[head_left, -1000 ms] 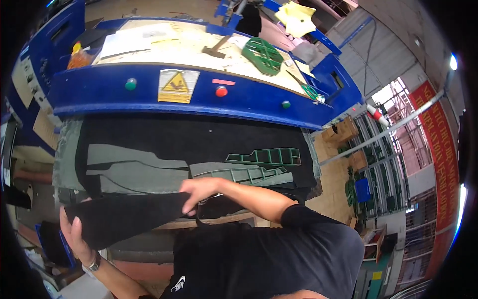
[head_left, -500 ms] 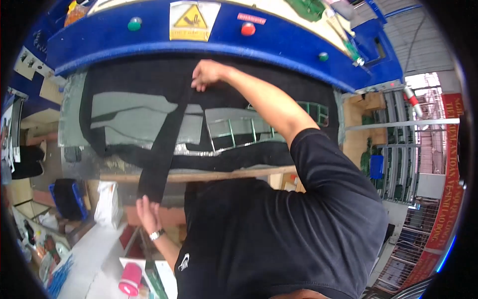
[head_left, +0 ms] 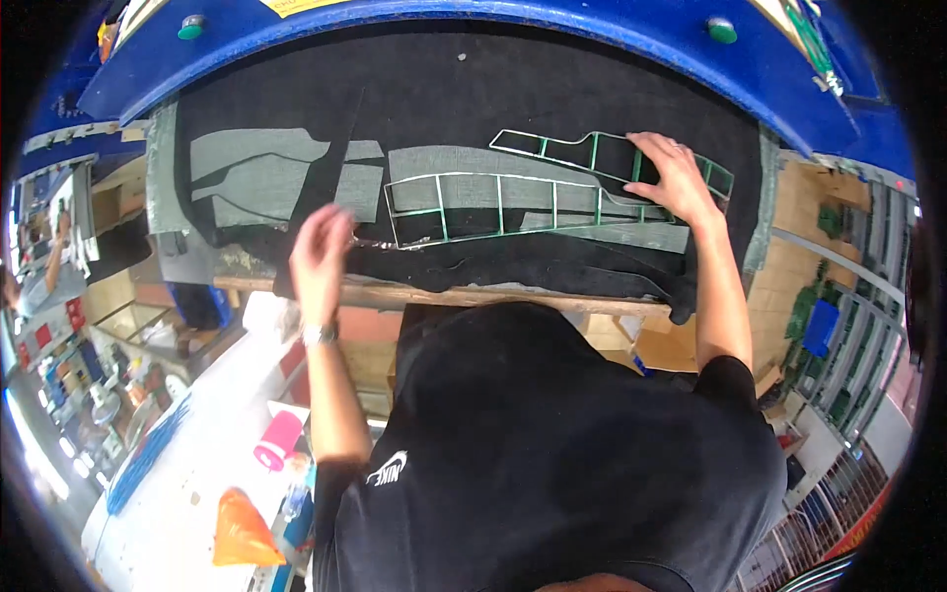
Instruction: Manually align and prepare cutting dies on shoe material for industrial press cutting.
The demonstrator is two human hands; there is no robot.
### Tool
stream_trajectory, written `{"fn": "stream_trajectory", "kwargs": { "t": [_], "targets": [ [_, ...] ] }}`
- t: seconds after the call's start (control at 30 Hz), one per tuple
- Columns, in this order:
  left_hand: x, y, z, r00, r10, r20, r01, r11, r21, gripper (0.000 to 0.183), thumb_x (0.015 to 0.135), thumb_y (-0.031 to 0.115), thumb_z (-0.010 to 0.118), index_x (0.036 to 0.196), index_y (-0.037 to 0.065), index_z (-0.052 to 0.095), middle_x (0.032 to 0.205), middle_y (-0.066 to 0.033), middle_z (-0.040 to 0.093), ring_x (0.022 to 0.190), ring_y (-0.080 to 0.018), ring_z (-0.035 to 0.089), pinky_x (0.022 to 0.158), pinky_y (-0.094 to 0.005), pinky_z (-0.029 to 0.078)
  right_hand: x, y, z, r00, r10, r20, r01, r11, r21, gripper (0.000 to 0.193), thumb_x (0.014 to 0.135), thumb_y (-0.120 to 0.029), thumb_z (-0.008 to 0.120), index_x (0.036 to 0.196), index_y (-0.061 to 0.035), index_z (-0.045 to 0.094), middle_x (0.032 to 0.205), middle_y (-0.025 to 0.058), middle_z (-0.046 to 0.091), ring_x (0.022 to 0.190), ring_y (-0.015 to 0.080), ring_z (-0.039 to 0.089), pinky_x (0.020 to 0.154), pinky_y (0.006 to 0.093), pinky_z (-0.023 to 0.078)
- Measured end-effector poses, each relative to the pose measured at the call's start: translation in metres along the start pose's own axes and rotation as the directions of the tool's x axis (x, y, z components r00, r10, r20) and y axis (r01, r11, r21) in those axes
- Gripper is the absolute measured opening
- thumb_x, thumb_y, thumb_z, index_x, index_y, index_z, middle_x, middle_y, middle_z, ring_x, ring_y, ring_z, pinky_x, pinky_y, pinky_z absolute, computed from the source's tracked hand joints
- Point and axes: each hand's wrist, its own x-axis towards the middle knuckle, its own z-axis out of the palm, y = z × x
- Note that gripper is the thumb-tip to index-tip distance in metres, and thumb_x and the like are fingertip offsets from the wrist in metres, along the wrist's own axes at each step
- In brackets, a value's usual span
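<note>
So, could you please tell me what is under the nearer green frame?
Through the nearer green frame, grey surface and black material show; what it directly covers cannot be seen.

Can see blue strands (head_left: 148,460) along the left edge of the white tabletop (head_left: 217,424), a pink cylindrical container (head_left: 279,439) and an orange plastic bag (head_left: 243,533) near its right edge. Can make out a blue bin (head_left: 821,328) beside racks (head_left: 854,379).

Fisheye distortion bows the blue beam (head_left: 444,9) at twelve o'clock; black rims the view; a white streak (head_left: 39,452) glares near eight o'clock; motion blurs the left hand (head_left: 323,247); the black cloth (head_left: 473,94) looks dim.
</note>
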Motion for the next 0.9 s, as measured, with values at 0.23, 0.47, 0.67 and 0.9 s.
{"fn": "stream_trajectory", "kwargs": {
  "t": [0.23,0.47,0.67,0.9],
  "targets": [
    [0.092,0.027,0.153,0.870,-0.004,0.492,-0.148,0.951,0.270,0.036,0.093,0.010,0.065,0.129,0.003,0.062,0.114,-0.0097,0.071,0.099,-0.0155,0.068,0.085,-0.0299,0.055,0.005,0.042,0.000,0.979,-0.171,-0.113,0.194,0.953,0.232,0.068,0.068,-0.024,0.083,0.129,-0.0012,0.063,0.132,0.0210,0.061,0.124,0.0364,0.057,0.112,0.0441,0.039],
    [0.087,0.045,0.224,0.906,0.171,0.387,-0.400,0.647,0.649,0.058,0.073,0.046,0.085,0.112,0.004,0.071,0.104,-0.0160,0.069,0.096,-0.0292,0.068,0.087,-0.0388,0.055,0.010,0.070,-0.030,0.968,-0.140,-0.211,0.207,0.917,0.341,0.067,0.066,-0.019,0.084,0.128,-0.0010,0.065,0.132,0.0193,0.062,0.125,0.0334,0.057,0.109,0.0403,0.042],
    [0.068,0.050,0.267,0.915,0.176,0.364,-0.395,0.583,0.710,0.067,0.064,0.053,0.088,0.109,0.007,0.071,0.106,-0.0135,0.067,0.105,-0.0339,0.064,0.090,-0.0418,0.053,0.015,0.064,-0.034,0.975,-0.087,-0.206,0.158,0.919,0.361,0.068,0.069,-0.029,0.084,0.127,0.0006,0.065,0.133,0.0201,0.061,0.124,0.0350,0.058,0.109,0.0402,0.042],
    [0.063,0.035,0.273,0.920,0.227,0.319,-0.379,0.717,0.584,0.024,0.079,0.022,0.081,0.095,0.006,0.074,0.093,-0.0139,0.074,0.091,-0.0273,0.071,0.079,-0.0342,0.054,0.037,0.059,-0.029,0.946,-0.161,-0.282,0.216,0.961,0.174,0.064,0.070,-0.024,0.082,0.126,0.0016,0.065,0.128,0.0167,0.064,0.119,0.0339,0.059,0.104,0.0401,0.045]
  ]
}}
